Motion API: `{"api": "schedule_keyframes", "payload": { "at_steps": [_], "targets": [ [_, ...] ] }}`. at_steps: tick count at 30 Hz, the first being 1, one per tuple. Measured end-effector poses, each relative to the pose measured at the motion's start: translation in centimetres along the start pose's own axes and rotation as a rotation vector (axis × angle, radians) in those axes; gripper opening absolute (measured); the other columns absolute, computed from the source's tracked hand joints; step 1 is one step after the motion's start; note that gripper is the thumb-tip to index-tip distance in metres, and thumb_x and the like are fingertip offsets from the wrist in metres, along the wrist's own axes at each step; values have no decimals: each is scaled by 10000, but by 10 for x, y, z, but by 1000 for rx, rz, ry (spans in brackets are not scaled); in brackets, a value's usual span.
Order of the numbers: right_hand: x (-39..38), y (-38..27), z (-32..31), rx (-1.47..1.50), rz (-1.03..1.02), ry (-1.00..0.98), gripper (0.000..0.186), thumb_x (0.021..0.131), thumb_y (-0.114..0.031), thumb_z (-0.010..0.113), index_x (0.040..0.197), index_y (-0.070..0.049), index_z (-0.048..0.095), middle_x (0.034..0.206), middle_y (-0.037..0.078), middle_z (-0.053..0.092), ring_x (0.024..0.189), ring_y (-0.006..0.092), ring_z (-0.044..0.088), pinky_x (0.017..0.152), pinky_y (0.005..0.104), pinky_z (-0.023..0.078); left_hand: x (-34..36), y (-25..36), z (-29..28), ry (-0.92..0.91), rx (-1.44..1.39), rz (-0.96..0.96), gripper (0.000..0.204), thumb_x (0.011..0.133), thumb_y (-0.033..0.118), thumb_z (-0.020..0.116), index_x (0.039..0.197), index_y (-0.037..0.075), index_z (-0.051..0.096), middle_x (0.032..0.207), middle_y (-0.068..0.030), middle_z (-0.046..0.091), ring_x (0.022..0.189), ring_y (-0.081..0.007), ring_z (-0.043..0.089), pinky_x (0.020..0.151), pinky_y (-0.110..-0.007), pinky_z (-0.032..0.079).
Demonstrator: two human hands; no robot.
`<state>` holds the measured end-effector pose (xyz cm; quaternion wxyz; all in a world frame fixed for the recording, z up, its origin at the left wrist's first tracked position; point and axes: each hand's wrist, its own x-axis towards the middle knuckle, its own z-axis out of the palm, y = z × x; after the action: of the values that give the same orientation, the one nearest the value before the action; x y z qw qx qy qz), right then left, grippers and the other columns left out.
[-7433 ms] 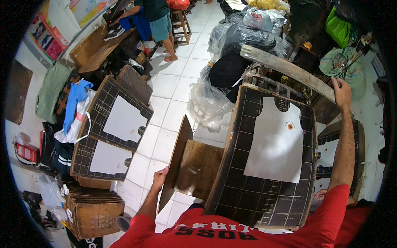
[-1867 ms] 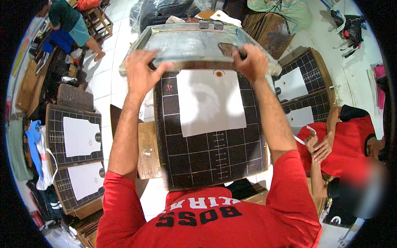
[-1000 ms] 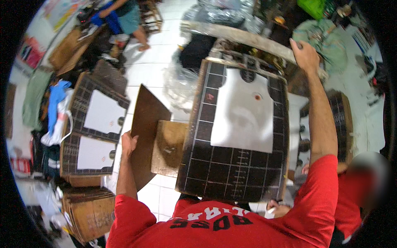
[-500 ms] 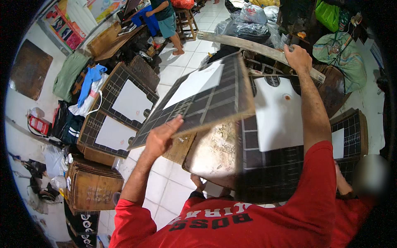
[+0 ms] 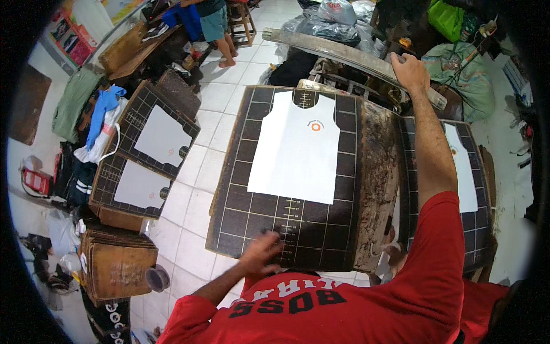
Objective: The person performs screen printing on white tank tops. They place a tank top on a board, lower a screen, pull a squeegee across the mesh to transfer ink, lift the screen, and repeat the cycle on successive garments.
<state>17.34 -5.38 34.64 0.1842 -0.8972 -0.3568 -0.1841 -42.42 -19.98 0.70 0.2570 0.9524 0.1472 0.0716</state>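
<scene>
A black board (image 5: pixel 235 195) with white grid lines lies flat in front of me. On it rests a white shirt-front cloth panel (image 5: pixel 292 155), its neckline at the far end and a small orange round print on the chest. Over the board's near edge, my left hand (image 5: pixel 260 253) is open with fingers apart, somewhat blurred; I cannot tell whether it touches the board. Beyond the board's far right, my right hand (image 5: pixel 411 74) is closed around the end part of a long raised frame bar (image 5: pixel 332 50). A small dark piece shows by its thumb.
Another gridded board with a white panel (image 5: pixel 463 172) stands at right, past a stained wooden surface (image 5: pixel 378 183). Two more boards with panels (image 5: pixel 163 135) are at left, above a stack of brown boards (image 5: pixel 120 261). Plastic bags (image 5: pixel 329 31) lie behind; a person's legs (image 5: pixel 220 40) stand far left.
The board that my left hand held tilted now lies flat, and that hand has let go and moved down toward me. My right hand still grips the frame bar.
</scene>
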Motion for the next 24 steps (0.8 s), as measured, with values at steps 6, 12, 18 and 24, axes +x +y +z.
{"api": "schedule_keyframes", "payload": {
  "at_steps": [6,12,18,24],
  "targets": [
    [10,5,2,-51,5,-26,690,923,-651,532,1352,-134,688,1230,148,734,1153,343,685,1004,515,533,-33,-152,-17,762,-125,-1096,631,929,489,715,1234,-56,625,1227,-271,661,1133,-457,618,990,-519,475],
    [7,8,5,-63,-7,7,730,927,-694,508,1372,-140,673,1321,166,688,1218,366,646,1067,535,491,-11,-151,-54,576,-44,-1297,733,983,659,511,948,-47,706,923,-256,733,901,-462,699,815,-545,521],
    [3,11,7,-105,-64,57,728,915,-717,505,1345,-160,693,1285,167,705,1190,365,664,1035,523,511,38,-143,-61,493,-38,-1093,685,922,658,618,914,-23,692,878,-256,725,883,-463,704,786,-558,527],
    [-1,8,9,-104,-93,133,698,896,-701,533,1311,-172,718,1233,176,726,1157,366,685,1005,520,533,55,-137,-39,131,-76,-878,751,767,618,821,1113,-21,632,953,-258,730,911,-442,721,784,-527,556]
  ]
}}
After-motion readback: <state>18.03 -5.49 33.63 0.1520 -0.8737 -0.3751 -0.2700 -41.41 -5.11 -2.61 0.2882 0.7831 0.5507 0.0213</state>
